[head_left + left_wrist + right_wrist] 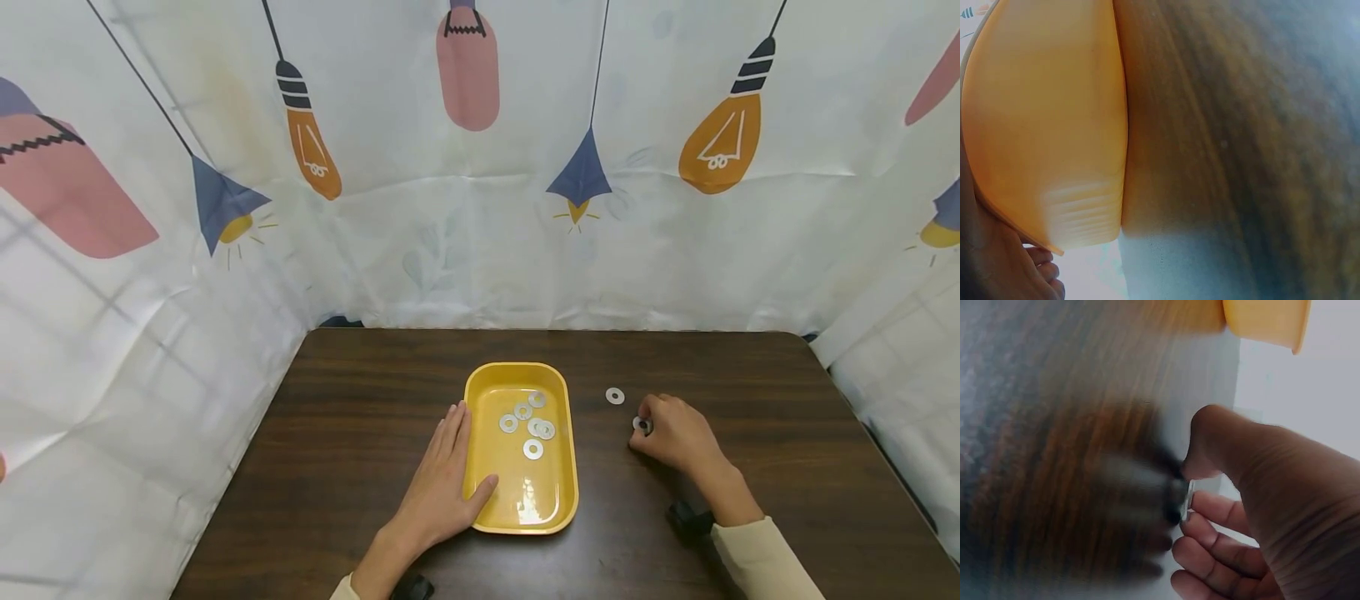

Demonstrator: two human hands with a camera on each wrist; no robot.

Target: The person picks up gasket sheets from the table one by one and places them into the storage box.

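Note:
My right hand (pixel 678 437) pinches a flat metal washer (pixel 641 424) between thumb and fingers, low over the dark table. In the right wrist view that washer (pixel 1188 499) shows nearly edge-on at the fingertips. A second washer (pixel 615 396) lies on the table just beyond and left of this hand. My left hand (pixel 442 487) rests along the left rim of a yellow tray (pixel 504 500), fingers straight and thumb over the near corner. Several washers (pixel 533 449) lie in the tray's far half, two of them overlapping. The left wrist view shows the tray's outer wall (pixel 1047 125).
The dark wood-grain table (pixel 337 417) carries the tray near its middle. A white curtain (pixel 375 250) printed with lamps hangs behind and along both sides. Black wrist devices (pixel 688 518) sit at both wrists.

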